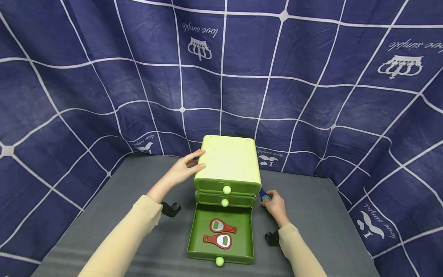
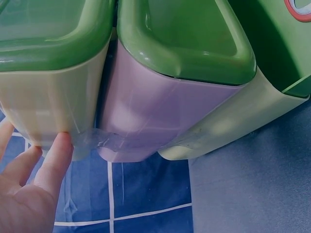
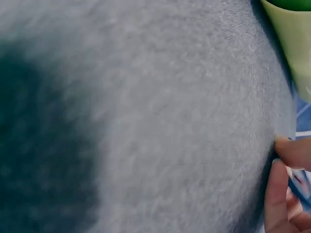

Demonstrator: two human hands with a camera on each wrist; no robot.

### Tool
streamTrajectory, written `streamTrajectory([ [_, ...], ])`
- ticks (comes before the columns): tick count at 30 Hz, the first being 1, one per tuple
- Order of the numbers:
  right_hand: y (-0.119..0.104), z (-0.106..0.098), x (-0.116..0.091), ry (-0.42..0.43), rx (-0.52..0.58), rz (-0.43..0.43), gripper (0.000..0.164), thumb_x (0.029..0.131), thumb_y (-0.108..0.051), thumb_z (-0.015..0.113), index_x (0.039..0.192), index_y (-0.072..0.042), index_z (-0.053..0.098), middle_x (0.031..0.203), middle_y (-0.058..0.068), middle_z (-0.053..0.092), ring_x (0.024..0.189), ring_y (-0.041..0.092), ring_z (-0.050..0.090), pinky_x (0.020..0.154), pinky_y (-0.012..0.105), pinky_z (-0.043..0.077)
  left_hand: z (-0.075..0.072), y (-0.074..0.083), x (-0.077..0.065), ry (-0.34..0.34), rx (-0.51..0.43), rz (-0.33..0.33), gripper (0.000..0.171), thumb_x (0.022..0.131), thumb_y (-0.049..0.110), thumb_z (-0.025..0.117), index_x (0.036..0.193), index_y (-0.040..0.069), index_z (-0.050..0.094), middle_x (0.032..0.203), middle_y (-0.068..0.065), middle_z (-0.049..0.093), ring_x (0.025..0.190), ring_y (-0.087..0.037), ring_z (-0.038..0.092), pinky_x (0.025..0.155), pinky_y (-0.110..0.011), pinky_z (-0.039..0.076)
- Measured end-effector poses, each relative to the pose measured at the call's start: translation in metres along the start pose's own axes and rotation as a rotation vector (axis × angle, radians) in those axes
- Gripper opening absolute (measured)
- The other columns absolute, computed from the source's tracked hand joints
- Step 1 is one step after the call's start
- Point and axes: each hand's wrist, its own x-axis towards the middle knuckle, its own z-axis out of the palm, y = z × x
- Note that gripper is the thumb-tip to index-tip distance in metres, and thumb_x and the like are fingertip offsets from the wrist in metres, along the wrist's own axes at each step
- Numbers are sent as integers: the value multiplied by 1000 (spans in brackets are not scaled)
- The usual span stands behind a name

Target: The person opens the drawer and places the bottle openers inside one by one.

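Note:
A small cabinet (image 1: 228,157) with green drawers stands in the middle of the table. Its bottom drawer (image 1: 243,248) is pulled out and holds two red bottle openers, one (image 1: 217,226) behind the other (image 1: 223,241). My left hand (image 1: 181,170) rests its extended fingertips on the cabinet's left side, at the top tier (image 2: 48,102) in the left wrist view. To the right of the cabinet, my right hand (image 1: 276,206) pinches a blue bottle opener (image 1: 265,196), low over the table. Part of the blue opener is hidden behind the cabinet and fingers.
The upper drawer (image 1: 211,186) and middle drawer (image 1: 207,199) are closed, each with a round light-green knob. A grey cloth (image 1: 311,238) covers the table. A blue curtain (image 1: 242,96) with white lines hangs behind and at both sides.

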Motion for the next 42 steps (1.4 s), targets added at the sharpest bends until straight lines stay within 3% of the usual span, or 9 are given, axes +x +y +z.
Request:
streamTrajectory([
  [3, 5, -1, -4, -31, 141, 30, 37, 84, 0, 71, 118, 5, 59, 98, 24, 65, 71, 19, 66, 62, 31, 57, 0, 0, 0, -7, 6, -5, 58, 98, 24, 63, 151, 13, 42, 164, -11, 20, 139, -42, 42, 112, -51, 42],
  [5, 7, -3, -7, -75, 295, 64, 37, 83, 5, 70, 118, 9, 57, 91, 20, 65, 64, 12, 65, 60, 25, 59, 0, 0, 0, -9, 6, -8, 58, 98, 24, 63, 151, 13, 42, 165, -11, 20, 139, -42, 41, 112, -51, 41],
  [8, 11, -8, -12, -136, 478, 124, 42, 83, 6, 71, 120, 13, 53, 89, 14, 63, 65, 6, 64, 61, 19, 58, -1, 0, 0, -8, 4, -12, 58, 98, 25, 64, 151, 13, 42, 165, -10, 20, 140, -41, 41, 112, -51, 41],
  [11, 15, -15, -18, -183, 578, 164, 46, 85, 3, 72, 124, 14, 50, 96, 12, 63, 71, 5, 65, 65, 18, 59, -1, 0, 0, -5, 6, -14, 58, 98, 26, 64, 151, 13, 42, 164, -10, 20, 140, -41, 41, 113, -50, 41],
  [18, 16, -40, -37, -254, 569, 152, 55, 89, -4, 71, 134, 13, 46, 111, 18, 63, 85, 11, 67, 79, 25, 61, -2, 1, 0, -1, 15, -15, 58, 98, 25, 64, 151, 13, 42, 164, -10, 20, 139, -41, 42, 113, -50, 40],
  [25, 14, -65, -57, -317, 504, 88, 55, 87, -5, 73, 133, 13, 48, 105, 12, 67, 86, 13, 67, 83, 34, 61, -1, 2, 0, -1, 16, -11, 58, 98, 24, 63, 150, 12, 42, 164, -12, 21, 139, -41, 42, 113, -50, 40],
  [31, 14, -85, -72, -484, 494, 22, 62, 88, -11, 74, 134, 17, 42, 102, 5, 67, 88, 10, 65, 83, 29, 60, -1, 2, 0, -10, 11, -14, 57, 98, 23, 63, 151, 11, 42, 164, -12, 19, 140, -41, 40, 113, -50, 41],
  [34, 12, -89, -77, -557, 492, -5, 64, 88, -15, 75, 134, 17, 43, 101, 3, 67, 89, 10, 64, 80, 26, 60, -1, 2, 1, -13, 7, -13, 57, 98, 23, 63, 151, 11, 42, 164, -12, 19, 140, -41, 40, 112, -50, 41],
  [42, -5, -79, -89, -634, 529, -40, 55, 89, -14, 73, 129, 15, 48, 97, 0, 68, 87, 9, 65, 77, 27, 60, -2, 2, -1, -17, 7, -16, 59, 98, 25, 63, 151, 13, 41, 165, -11, 18, 140, -41, 40, 112, -50, 42],
])
